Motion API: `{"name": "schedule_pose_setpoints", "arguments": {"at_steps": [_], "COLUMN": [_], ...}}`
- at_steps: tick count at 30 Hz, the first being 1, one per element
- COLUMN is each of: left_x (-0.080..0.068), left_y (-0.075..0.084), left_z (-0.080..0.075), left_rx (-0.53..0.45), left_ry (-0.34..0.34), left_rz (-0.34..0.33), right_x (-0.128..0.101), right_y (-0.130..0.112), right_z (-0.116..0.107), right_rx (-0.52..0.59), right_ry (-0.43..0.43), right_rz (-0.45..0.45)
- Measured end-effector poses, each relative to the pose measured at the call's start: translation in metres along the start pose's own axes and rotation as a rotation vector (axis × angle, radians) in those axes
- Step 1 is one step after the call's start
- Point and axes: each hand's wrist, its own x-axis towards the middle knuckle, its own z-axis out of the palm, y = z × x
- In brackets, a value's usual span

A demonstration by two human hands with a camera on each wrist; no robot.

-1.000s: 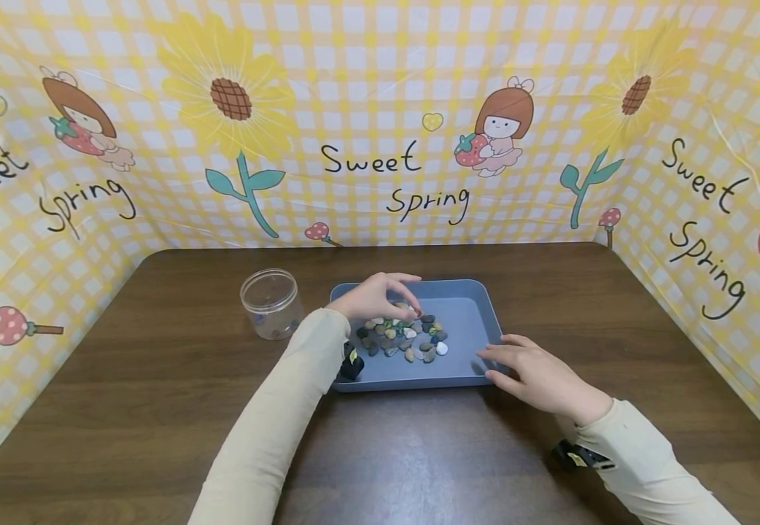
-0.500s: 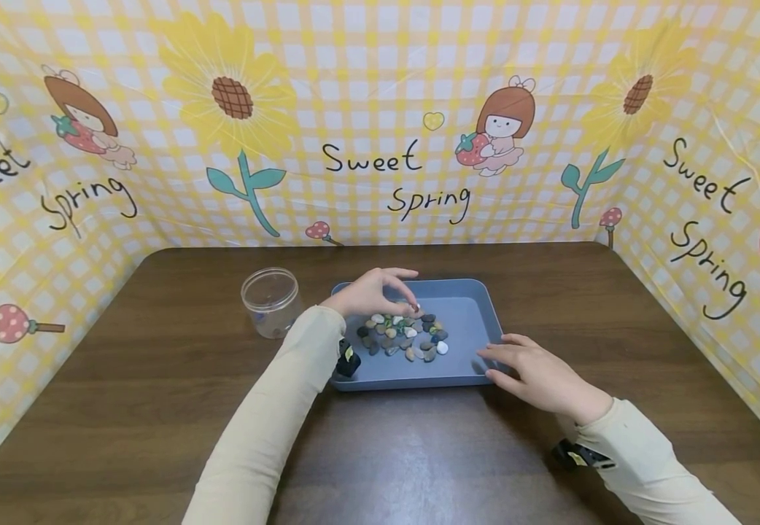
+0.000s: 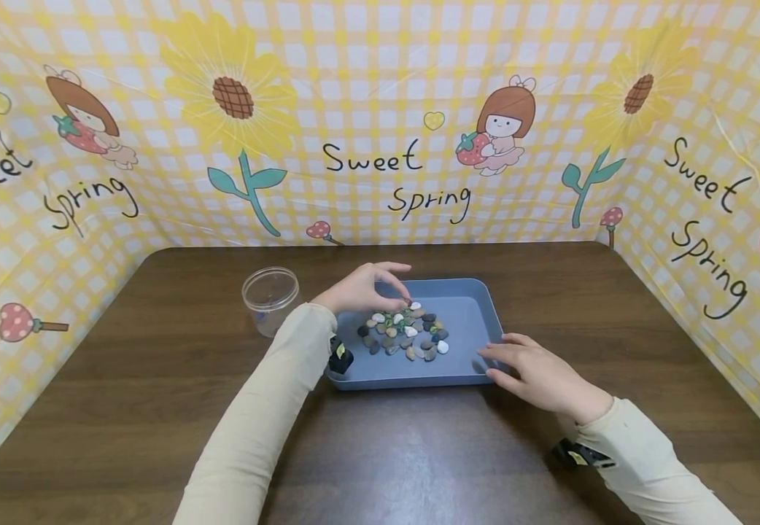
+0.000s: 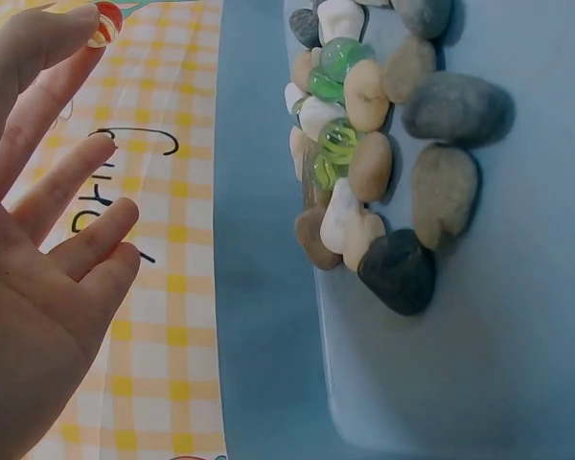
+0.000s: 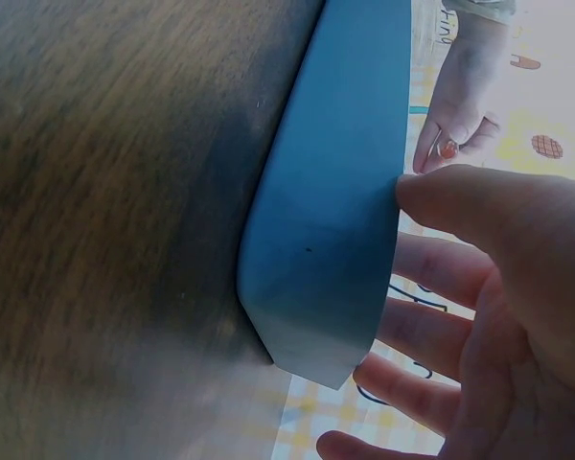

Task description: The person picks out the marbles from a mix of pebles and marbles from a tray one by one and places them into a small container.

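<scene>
The left hand hovers over the far left of the blue tray, pinching a small red-and-orange marble at its fingertips, the other fingers spread. Below lies a heap of pebbles with green glass marbles among them. The right hand, fingers relaxed, rests against the tray's near right corner. A clear jar stands just left on the surface. Held that lightly, I'd guess the marble could slip and roll away.

"Sweet Spring" is written in black script on the yellow checked backdrop, at the upper centre of the head view. The same words are repeated at its right, and are partly cut off at its left.
</scene>
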Motion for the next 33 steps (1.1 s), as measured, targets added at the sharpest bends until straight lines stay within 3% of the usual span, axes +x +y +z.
{"name": "schedule_pose_setpoints", "arguments": {"at_steps": [12, 33], "left_x": [-0.010, -0.027], "left_y": [-0.010, -0.008], "left_z": [-0.007, -0.023], "left_rx": [-0.002, 0.022], "left_ry": [0.045, 0.092], "left_rz": [-0.023, -0.029], "right_x": [-0.001, -0.001], "right_y": [0.000, 0.000], "right_z": [-0.001, 0.000], "right_rx": [0.003, 0.006], "right_ry": [-0.013, -0.011], "right_rz": [0.013, 0.013]}}
